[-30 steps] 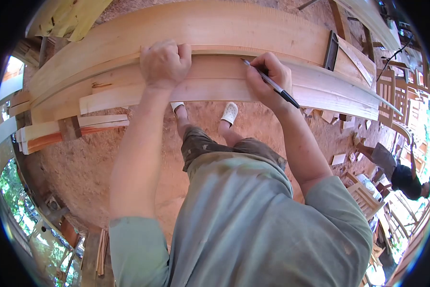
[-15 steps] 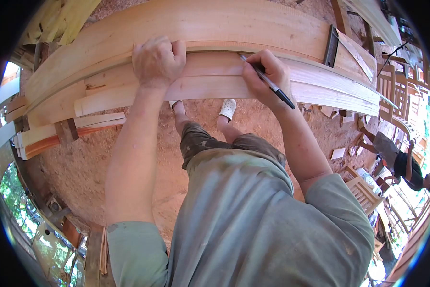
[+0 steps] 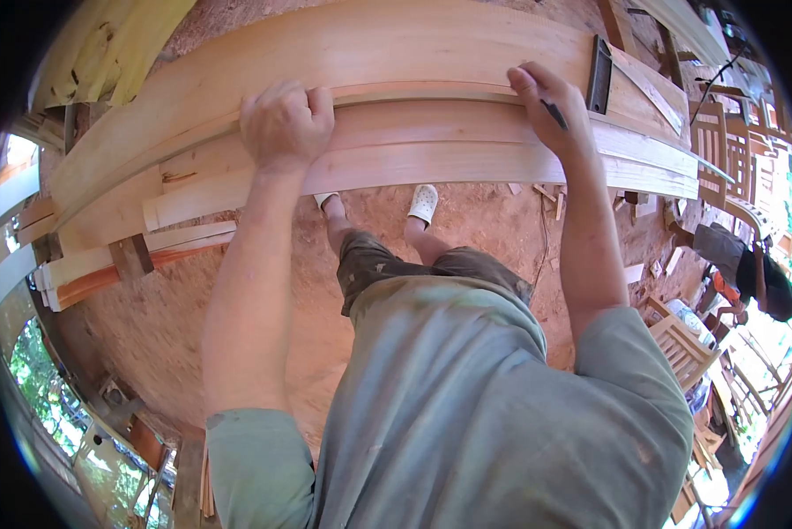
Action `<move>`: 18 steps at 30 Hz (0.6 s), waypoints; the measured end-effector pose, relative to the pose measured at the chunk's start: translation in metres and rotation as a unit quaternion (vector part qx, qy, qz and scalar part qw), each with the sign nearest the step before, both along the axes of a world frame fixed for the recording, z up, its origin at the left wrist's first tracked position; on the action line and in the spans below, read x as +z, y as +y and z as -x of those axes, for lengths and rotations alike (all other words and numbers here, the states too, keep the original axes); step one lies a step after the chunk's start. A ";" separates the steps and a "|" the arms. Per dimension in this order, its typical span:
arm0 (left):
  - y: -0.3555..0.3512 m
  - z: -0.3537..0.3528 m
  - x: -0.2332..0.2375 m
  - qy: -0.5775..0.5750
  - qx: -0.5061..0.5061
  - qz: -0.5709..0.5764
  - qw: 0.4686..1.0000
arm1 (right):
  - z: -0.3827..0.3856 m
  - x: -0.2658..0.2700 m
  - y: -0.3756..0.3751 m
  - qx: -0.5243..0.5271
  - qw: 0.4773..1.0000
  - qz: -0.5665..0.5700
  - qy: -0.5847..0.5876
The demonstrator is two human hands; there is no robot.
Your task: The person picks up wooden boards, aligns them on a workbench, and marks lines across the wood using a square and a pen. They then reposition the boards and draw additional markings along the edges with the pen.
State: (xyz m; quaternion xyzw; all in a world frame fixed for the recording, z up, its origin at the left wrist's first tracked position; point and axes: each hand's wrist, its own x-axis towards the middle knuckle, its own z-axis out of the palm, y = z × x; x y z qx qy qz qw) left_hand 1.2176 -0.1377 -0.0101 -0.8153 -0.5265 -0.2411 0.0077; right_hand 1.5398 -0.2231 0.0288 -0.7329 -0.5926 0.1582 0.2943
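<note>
The right hand (image 3: 550, 106) has moved to the person's right along the pale boards, while the left hand (image 3: 287, 126) stays put as a curled fist; the two now stand farther apart. The pen (image 3: 554, 115), whose tip met the wood a moment ago, is tucked inside the right hand with only its dark end showing, so the marking seems paused.

Largest is the wide board (image 3: 413, 44), smooth, warm tan, its outline bowed in this view. Nearer the person lie narrower planks (image 3: 431, 159), paler and straight-grained. Between them runs a thin strip (image 3: 422, 95), long and slender, under the left fist, whose fingertips are hidden. Smallest, a flat black bar (image 3: 599, 75) crosses the wide board near its right end.
</note>
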 end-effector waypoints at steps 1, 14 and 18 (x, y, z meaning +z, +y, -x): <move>0.001 0.000 0.000 -0.001 -0.004 -0.003 1.000 | -0.002 0.008 0.002 0.023 0.989 0.139 -0.039; 0.002 0.005 -0.009 0.051 0.008 -0.031 0.998 | -0.024 -0.009 -0.002 0.168 0.977 0.096 -0.093; 0.002 0.008 -0.009 0.050 0.015 -0.024 0.998 | -0.020 -0.014 -0.011 0.152 0.985 0.019 -0.075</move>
